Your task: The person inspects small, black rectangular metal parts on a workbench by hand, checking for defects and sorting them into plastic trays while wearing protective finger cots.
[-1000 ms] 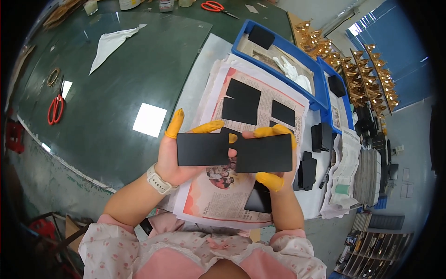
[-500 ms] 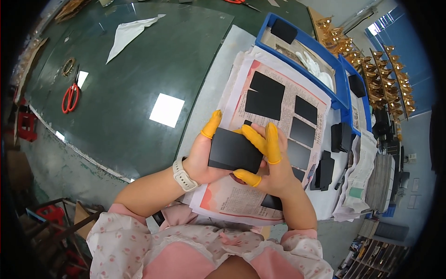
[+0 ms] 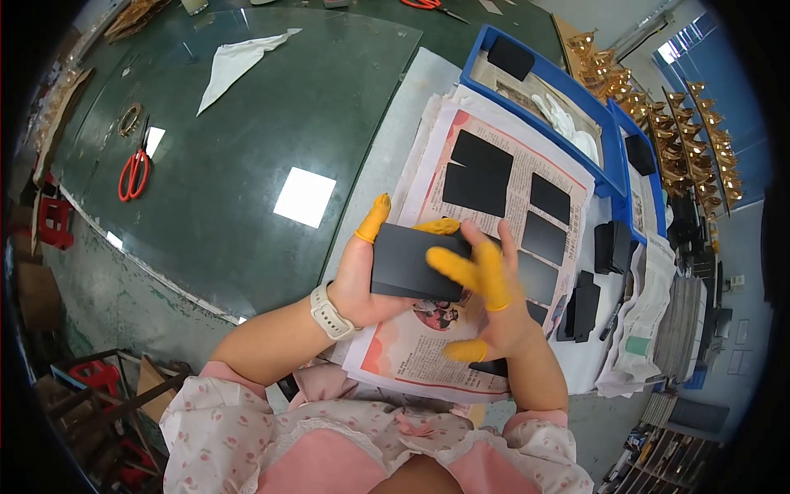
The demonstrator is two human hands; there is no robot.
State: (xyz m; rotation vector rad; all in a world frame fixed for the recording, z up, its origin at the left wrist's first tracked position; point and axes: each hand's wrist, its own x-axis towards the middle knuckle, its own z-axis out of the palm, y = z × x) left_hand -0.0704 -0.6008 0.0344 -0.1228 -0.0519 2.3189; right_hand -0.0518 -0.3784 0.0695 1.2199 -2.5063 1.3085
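My left hand (image 3: 360, 276), with a yellow finger cot on the thumb, is closed around a black rectangular piece (image 3: 407, 259). Its thumb lies along the left edge, and a yellow-covered fingertip shows at the far edge. A lighter band runs along the near side of the piece; I cannot tell whether it is one block or a stack. Over the right end hovers my right hand (image 3: 494, 300), fingers apart and partly blurred, with yellow cots on the thumb and two fingers. Whether a fingertip touches the surface cannot be made out.
Newspaper sheets (image 3: 411, 362) under my hands carry several flat black pieces (image 3: 476, 189). Blue trays (image 3: 539, 111) beyond hold white gloves (image 3: 568, 128) and black pieces. Red-handled scissors (image 3: 134, 174) and a white cloth (image 3: 239, 66) lie on the green table (image 3: 247, 140). Folded papers (image 3: 642, 329) sit at right.
My right hand has let go of the near and right edges of the black piece; its thumb has moved away and its fingers have spread. My left hand keeps its hold.
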